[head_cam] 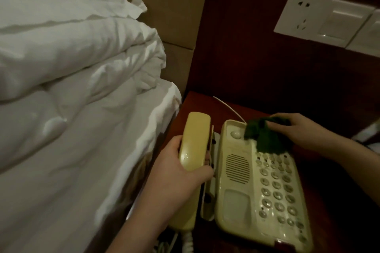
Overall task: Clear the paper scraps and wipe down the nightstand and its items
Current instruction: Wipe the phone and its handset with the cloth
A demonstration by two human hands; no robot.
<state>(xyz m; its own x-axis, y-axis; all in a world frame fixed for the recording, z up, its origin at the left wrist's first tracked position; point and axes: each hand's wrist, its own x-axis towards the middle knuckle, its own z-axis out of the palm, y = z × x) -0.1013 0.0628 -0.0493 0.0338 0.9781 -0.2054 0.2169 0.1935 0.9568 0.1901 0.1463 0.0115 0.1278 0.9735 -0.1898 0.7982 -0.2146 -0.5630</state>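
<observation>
A cream desk telephone [242,183] sits on the dark red wooden nightstand [329,187]. My left hand [174,172] grips the cream handset [193,150], lifted off and held just left of its cradle. My right hand [296,129] presses a dark green cloth [265,137] onto the far upper part of the telephone base, above the keypad. A thin white cord [230,109] runs from the back of the telephone. No paper scraps show on the nightstand.
A bed with a rumpled white duvet [72,68] fills the left side, right against the nightstand. A white wall socket and switch panel [329,18] sits on the dark panel behind. The coiled handset cord [188,240] hangs at the front edge.
</observation>
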